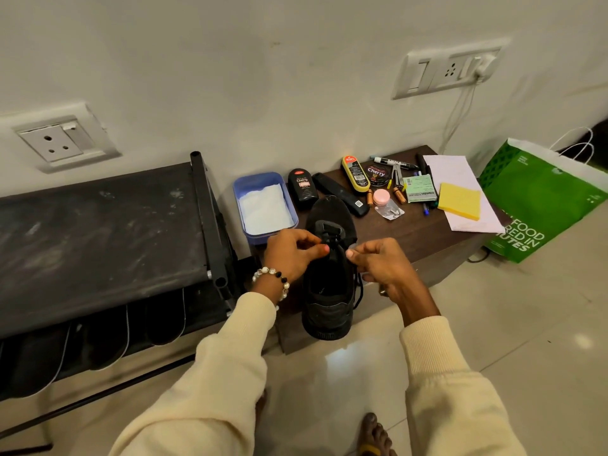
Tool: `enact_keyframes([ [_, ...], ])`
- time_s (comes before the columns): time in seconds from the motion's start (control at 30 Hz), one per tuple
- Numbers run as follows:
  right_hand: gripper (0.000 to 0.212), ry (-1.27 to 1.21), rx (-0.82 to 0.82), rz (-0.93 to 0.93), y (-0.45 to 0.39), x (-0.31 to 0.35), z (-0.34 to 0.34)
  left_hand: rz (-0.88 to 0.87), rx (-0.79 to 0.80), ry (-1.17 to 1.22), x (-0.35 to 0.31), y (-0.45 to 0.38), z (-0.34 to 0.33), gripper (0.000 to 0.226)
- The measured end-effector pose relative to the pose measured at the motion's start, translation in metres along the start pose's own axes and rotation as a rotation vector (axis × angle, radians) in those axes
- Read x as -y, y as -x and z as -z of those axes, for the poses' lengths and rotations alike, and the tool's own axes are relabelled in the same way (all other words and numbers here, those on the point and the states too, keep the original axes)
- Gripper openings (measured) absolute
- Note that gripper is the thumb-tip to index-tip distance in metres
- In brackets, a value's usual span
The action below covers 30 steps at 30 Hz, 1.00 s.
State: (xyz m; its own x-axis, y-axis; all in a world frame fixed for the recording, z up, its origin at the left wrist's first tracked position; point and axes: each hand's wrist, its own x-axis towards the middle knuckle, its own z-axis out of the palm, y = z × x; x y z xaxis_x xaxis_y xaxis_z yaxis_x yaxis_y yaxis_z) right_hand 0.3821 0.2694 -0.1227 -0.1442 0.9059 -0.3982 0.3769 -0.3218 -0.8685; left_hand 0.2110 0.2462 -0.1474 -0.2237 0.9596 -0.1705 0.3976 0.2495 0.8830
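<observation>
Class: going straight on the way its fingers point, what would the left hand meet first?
Likely the right hand, whose fingers face the left hand across the shoe lace both pinch; depth is unclear.

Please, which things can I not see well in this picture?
Head view: ends of the black laces, covered by the left hand and right hand.
Head view: inside of the black shoe, too dark.
Head view: footwear under the black rack, partly hidden by its top shelf.

Soft indoor light, glare on floor tiles [348,357], wide-angle edge bending
</observation>
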Motion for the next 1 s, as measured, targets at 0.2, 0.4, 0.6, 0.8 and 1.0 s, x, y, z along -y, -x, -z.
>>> enact_keyframes([
  [0.2, 0.018, 0.027, -0.032, -0.017, -0.004, -0.002, -0.002, 0.007, -0.114, -0.094, 0.000, -0.006, -0.007, 0.015],
  [0.4, 0.028, -0.188, -0.051, -0.135, -0.002, -0.001, 0.003, 0.246, -0.186, 0.302, 0.000, -0.012, -0.004, 0.020],
  [0.6, 0.011, -0.020, -0.010, -0.016, -0.001, -0.002, 0.003, 0.294, -0.040, 0.394, -0.001, -0.007, 0.003, 0.013],
  [0.8, 0.010, 0.061, -0.104, 0.016, -0.008, -0.005, -0.004, 0.283, -0.109, 0.326, 0.006, -0.010, -0.003, 0.016],
  [1.0, 0.016, -0.290, -0.130, -0.143, -0.006, -0.004, 0.001, 0.390, -0.126, 0.494, -0.002, -0.007, -0.005, 0.019],
])
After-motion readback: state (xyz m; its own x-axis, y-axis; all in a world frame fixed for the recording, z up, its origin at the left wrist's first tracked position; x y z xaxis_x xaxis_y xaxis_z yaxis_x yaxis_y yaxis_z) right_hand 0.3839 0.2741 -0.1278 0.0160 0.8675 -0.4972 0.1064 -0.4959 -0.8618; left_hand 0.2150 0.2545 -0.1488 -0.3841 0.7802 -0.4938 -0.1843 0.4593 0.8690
